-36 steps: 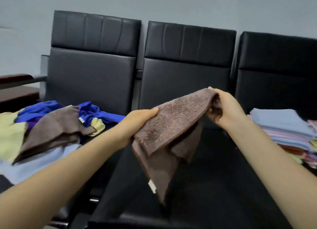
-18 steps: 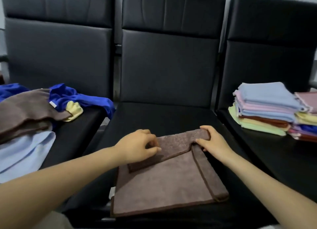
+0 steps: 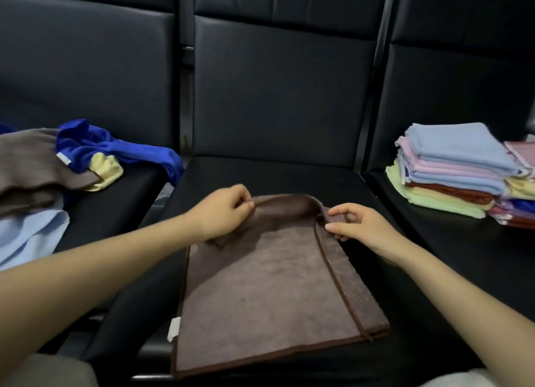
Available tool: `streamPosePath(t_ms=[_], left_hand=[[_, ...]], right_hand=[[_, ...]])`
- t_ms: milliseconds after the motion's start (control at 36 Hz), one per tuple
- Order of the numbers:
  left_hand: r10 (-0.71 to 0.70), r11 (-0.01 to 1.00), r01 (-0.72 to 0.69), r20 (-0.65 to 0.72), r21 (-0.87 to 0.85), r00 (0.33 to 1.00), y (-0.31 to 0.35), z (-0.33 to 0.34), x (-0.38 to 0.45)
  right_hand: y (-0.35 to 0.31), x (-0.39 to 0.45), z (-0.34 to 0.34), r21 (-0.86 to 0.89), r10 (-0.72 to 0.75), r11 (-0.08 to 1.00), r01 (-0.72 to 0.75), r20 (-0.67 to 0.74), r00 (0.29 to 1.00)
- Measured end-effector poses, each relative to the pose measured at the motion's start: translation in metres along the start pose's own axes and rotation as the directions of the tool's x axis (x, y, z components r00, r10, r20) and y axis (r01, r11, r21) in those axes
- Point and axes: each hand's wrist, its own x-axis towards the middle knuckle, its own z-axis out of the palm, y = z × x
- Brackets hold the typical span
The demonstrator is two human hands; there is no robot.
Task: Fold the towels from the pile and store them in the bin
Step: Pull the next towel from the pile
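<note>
lay flat, dark-hemmed, on the middle seat point(image 3: 289, 178): brown towel point(image 3: 260, 294), far edge pinched by left hand point(image 3: 224, 214) and right hand point(image 3: 359, 223), unfolded pile point(image 3: 43, 169) left, folded stack point(image 3: 451, 166) right.

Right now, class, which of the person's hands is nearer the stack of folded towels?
Right. The right hand pinches the brown towel's far corner, on the stack's side; the left hand grips the opposite corner, farther away.

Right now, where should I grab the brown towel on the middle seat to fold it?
Probably the two far corners of the brown towel, from the near side, as the left hand and right hand are pinching them. That far edge is already lifted and curling toward you, while the rest lies flat on the middle seat.
</note>
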Motion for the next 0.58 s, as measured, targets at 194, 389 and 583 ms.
streamPosePath(t_ms=[194,389,583], left_hand=[[-0.084,0.982,0.092,-0.058,0.165,0.995,-0.014,-0.016,0.041],[-0.135,0.921,0.183,-0.159,0.344,0.978,-0.039,0.003,0.035],[0.154,0.938,-0.095,-0.154,0.333,0.976,-0.026,0.009,-0.001]], right_hand=[[-0.009,0.020,0.008,-0.077,0.042,0.995,-0.058,-0.192,0.981],[-0.007,0.034,0.004,0.486,0.271,0.871,-0.068,-0.362,0.892],[-0.001,0.019,0.016,-0.330,-0.091,0.944,-0.017,-0.310,0.946]])
